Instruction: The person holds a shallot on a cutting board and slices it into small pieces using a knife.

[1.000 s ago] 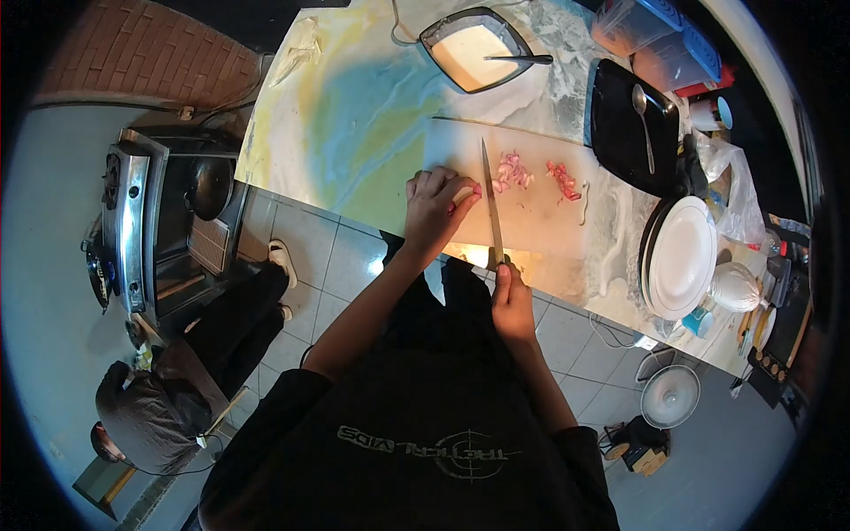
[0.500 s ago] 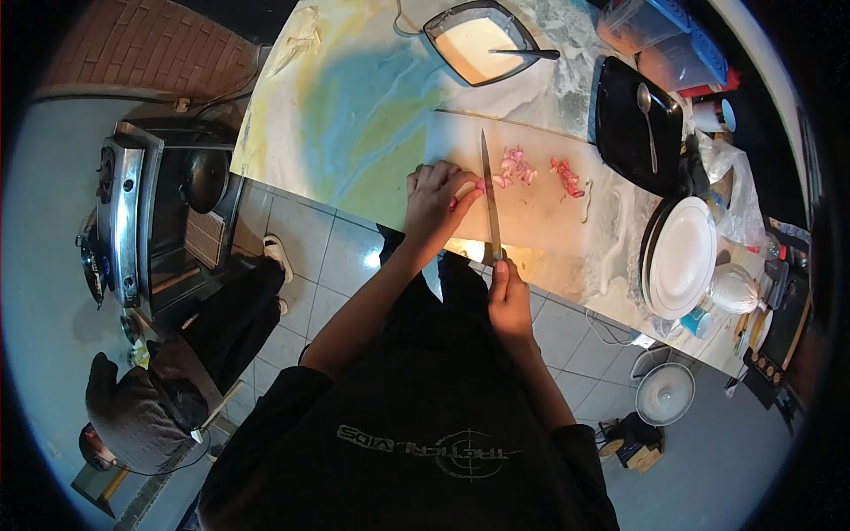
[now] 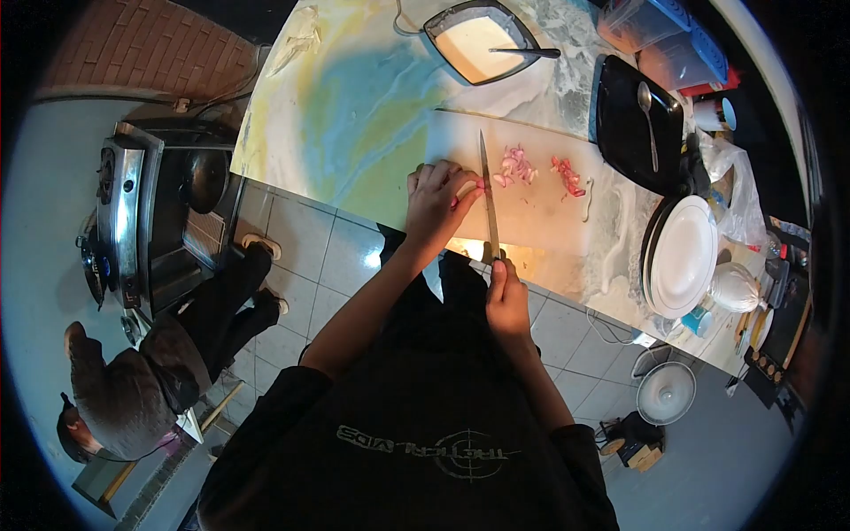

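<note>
My right hand grips the handle of a long kitchen knife, its blade pointing away from me over a pale cutting board. Against the left side of the blade, my left hand is closed on a small pink shallot, mostly hidden by the fingers. Just right of the knife lies a loose heap of sliced shallot. Farther right on the board is a small pile of chopped red pieces, probably chilli.
A dark bowl of pale batter with a utensil stands at the back. To the right are a black tray with a spoon, stacked plates and plastic containers. Another person is near the stove at left.
The knife blade has shifted very slightly left, with my right hand. My left hand stays in place. The other person at left has shifted position, with arm and feet moved.
</note>
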